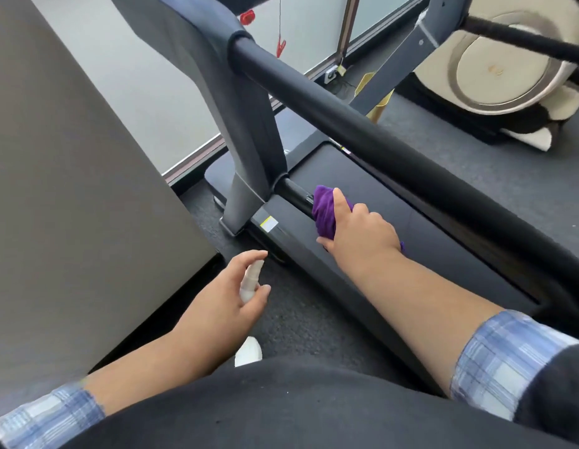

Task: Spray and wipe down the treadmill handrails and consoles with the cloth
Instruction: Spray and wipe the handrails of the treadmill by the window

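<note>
My right hand [359,231] grips a bunched purple cloth [324,209] wrapped round the near black handrail [294,194], close to where the rail joins the grey upright [249,131]. My left hand [230,293] holds a small white spray bottle [251,281] upright, low beside the treadmill's side rail, with the forefinger over its top. The far black handrail [379,131] crosses the view diagonally above the belt [395,202]. The console is out of view.
A large grey panel [71,173] fills the left side. A red safety clip [280,47] hangs on a cord near the frosted window. Another cream and black exercise machine [508,66] stands at the upper right. Dark speckled floor [301,312] lies beside the treadmill.
</note>
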Tool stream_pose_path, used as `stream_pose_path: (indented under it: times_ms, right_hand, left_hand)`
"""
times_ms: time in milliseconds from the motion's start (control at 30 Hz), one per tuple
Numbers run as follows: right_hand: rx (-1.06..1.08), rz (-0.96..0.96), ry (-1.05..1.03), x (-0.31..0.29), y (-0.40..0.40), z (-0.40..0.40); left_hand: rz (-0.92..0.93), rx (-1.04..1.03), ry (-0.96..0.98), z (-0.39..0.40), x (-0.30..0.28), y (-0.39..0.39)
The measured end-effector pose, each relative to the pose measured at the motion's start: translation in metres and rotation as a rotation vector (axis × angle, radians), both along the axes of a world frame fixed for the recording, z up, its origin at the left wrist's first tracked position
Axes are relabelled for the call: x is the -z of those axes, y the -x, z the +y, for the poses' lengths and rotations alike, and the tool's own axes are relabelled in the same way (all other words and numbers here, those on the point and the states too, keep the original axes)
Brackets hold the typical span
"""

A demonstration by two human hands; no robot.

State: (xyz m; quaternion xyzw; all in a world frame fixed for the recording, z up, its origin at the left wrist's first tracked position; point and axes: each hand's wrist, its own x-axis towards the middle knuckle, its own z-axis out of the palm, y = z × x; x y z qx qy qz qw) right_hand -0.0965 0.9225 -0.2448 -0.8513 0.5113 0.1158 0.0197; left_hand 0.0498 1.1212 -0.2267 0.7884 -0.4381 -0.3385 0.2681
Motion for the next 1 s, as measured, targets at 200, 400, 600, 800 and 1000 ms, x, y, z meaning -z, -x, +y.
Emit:
stream_pose_path:
  times_ms: [200, 400, 600, 800, 1000]
  right_hand:
    - [0.027, -0.060, -0.053, 0.015, -0.095, -0.025]
    - [0.074, -0.024, -0.037, 0.009, -0.118, -0.033]
    - [0.085, -0.036, -0.113, -0.008, -0.079, -0.020]
    - [0.239, 0.012, -0.092, -0.017, -0.013, 0.003]
    - [0.153, 0.056, 0.034, -0.006, -0.035, 0.001]
  left_hand:
    - [-0.019, -0.016, -0.011, 0.017, 0.008, -0.048]
    - [-0.002, 0.014, 0.000, 0.016, 0.015, -0.082]
    - [0.053, 0.131, 0.054, -0.019, 0.014, -0.085]
    - [0.121, 0.261, 0.066, -0.046, 0.027, -0.084]
    - [0.103, 0.272, 0.069, -0.050, 0.030, -0.107]
